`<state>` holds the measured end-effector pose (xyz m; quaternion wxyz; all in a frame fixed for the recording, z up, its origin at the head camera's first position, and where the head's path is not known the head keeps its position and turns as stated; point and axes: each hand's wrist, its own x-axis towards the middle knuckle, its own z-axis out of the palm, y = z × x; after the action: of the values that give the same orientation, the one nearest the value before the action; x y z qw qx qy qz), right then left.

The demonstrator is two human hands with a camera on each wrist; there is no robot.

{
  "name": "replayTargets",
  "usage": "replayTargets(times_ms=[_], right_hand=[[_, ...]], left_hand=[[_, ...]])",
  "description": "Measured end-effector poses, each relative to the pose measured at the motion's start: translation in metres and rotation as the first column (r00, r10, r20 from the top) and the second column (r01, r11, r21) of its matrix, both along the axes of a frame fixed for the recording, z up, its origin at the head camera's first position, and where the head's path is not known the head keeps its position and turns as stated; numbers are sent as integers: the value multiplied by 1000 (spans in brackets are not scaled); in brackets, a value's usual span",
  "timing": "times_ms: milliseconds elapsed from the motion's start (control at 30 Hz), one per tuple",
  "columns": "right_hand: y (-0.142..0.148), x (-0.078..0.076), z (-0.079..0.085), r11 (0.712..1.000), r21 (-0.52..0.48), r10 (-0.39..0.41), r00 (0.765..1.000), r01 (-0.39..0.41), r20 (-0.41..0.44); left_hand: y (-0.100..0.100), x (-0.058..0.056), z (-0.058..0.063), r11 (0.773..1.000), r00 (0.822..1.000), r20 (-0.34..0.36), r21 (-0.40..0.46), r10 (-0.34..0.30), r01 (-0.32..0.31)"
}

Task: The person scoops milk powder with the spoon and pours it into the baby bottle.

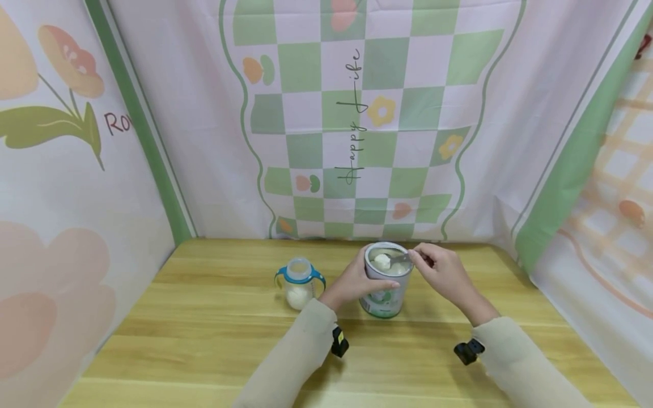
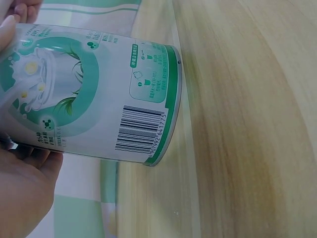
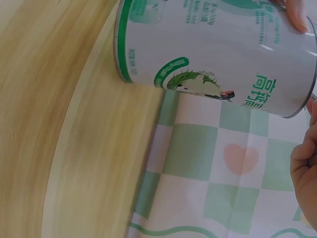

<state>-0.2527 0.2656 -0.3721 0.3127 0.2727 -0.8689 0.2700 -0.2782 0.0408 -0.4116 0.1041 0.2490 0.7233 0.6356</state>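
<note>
We see the left hand (image 1: 353, 280) wrapped around a white and green tin (image 1: 384, 306), its fingers curled round the far side and its thumb stretched across the side facing us. The tin stands upright or nearly so, its mouth open; whether its base rests fully on the table (image 1: 204, 328) we cannot tell. On the opposite side of the rim, the right hand (image 1: 445, 275) pinches the handle of a scoop (image 1: 400, 258) between its fingers, and the scoop reaches leftward from them into the mouth. At its far end we make out a heap of white powder (image 1: 382, 262). Well below the left fingers, near the tin's base, we find a barcode (image 2: 141, 130). To the left of the left fingers, near that wrist, a clear bottle (image 1: 299, 294) with a blue two-handled collar (image 1: 298, 276) stands upright, holding whitish contents. Beyond both sets of fingers hangs a checked green and white cloth (image 1: 301, 113).
</note>
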Motion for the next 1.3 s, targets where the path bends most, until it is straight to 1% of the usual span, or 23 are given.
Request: replayTargets(times_ms=[300, 667, 867, 1033, 1167, 1300], right_hand=[[2, -2, -4, 1000, -5, -8, 1000, 8, -17], [1, 0, -6, 999, -39, -26, 1000, 25, -3], [2, 2, -10, 999, -46, -20, 999, 18, -35], [4, 2, -11, 999, -34, -40, 996, 38, -77], [6, 2, -11, 998, -24, -53, 996, 51, -77], [8, 2, -11, 999, -31, -47, 996, 45, -77]], left_hand=[[0, 0, -1, 1000, 1000, 10, -10, 9, -9], [1, -3, -3, 1000, 1000, 1, -1, -2, 2], [1, -4, -5, 1000, 1000, 1, 2, -4, 4], [1, -5, -6, 1000, 1000, -10, 4, -13, 13], [1, -4, -5, 1000, 1000, -13, 8, -19, 19], [1, -3, -4, 1000, 1000, -12, 12, -20, 20]])
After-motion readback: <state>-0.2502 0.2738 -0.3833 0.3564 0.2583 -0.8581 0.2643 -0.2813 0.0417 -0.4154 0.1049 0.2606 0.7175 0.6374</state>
